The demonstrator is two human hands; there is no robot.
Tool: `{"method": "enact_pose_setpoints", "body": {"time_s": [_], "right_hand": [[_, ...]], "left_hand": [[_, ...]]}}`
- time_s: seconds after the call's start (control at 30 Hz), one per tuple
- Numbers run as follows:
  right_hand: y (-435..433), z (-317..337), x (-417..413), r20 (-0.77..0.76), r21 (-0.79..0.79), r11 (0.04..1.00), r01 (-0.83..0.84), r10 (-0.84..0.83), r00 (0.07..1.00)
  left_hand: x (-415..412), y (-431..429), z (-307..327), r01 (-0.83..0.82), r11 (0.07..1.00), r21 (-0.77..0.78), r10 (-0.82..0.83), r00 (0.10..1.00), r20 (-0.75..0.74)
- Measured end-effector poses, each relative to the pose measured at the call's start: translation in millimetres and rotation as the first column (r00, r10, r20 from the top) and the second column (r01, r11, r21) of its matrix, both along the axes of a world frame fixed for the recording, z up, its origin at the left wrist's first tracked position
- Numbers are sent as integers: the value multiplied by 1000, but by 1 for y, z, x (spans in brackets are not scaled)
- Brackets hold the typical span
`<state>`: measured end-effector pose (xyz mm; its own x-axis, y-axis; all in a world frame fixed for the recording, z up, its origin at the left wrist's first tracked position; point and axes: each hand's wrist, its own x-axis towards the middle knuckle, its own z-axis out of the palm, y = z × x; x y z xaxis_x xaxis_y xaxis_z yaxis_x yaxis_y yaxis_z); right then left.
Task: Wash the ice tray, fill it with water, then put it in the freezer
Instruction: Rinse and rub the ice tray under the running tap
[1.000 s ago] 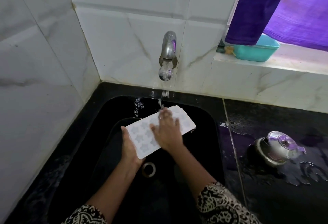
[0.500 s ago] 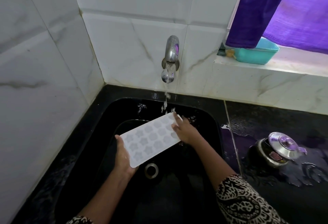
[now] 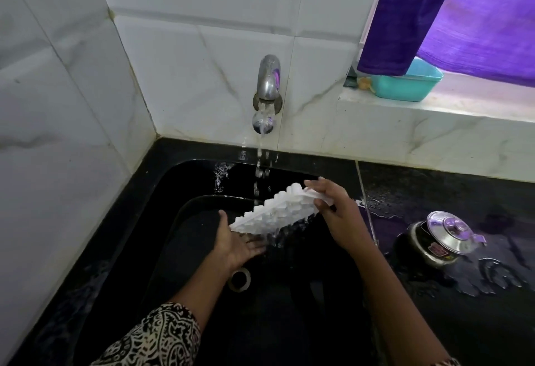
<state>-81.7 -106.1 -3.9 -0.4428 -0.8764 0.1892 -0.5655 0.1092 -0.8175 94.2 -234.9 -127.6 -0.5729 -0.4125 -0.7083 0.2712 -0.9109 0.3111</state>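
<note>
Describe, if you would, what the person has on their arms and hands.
Both the left hand and right hand are bare, ungloved. The left sleeve is black-and-cream patterned cloth, leaving the forearm uncovered; only a sliver of the matching right sleeve shows.

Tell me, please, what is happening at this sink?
A person is rinsing a white ice tray under the running tap, over the black sink. The right hand grips the tray's far end; the left hand, fingers straight, supports its near end from below. The tray is tilted with its bumpy underside showing, and water drips from it. It is not yet filled.
</note>
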Motion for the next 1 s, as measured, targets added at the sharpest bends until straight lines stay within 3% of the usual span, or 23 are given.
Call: {"method": "enact_pose_setpoints", "body": {"time_s": [0.1,0.2,0.27,0.33,0.4,0.47,0.6,0.77,0.9,1.0], "right_hand": [[17,-3,3,0,-77,997,16,-16,1000],[29,-12,5,215,-118,970,211,-183,959],[35,-21,5,471,-110,934,339,-252,845],[38,-29,6,733,-94,901,424,-226,642],[37,-38,4,857,-71,871,486,-196,476],[29,-50,3,879,-17,858,513,-232,417],[-2,-76,13,847,150,902,406,-329,419],[-55,-82,36,809,252,942,223,-331,485],[-83,-70,57,752,350,936,30,-299,588],[-87,-54,60,683,361,932,-25,-246,688]], "left_hand": [[-14,2,6,-170,984,49,173,983,-65],[-28,-3,10,-245,969,22,246,963,-112],[-37,-5,14,-278,960,-32,271,951,-147],[-41,-8,15,-324,945,-29,315,934,-167],[-37,-15,16,-342,939,-41,327,922,-206],[-23,-23,17,-336,936,-107,304,923,-237],[15,-43,23,-332,867,-373,292,943,-159],[72,-63,54,-201,709,-676,352,931,93],[114,-73,66,13,586,-810,521,759,390],[137,-74,58,218,594,-775,523,627,577]]}}
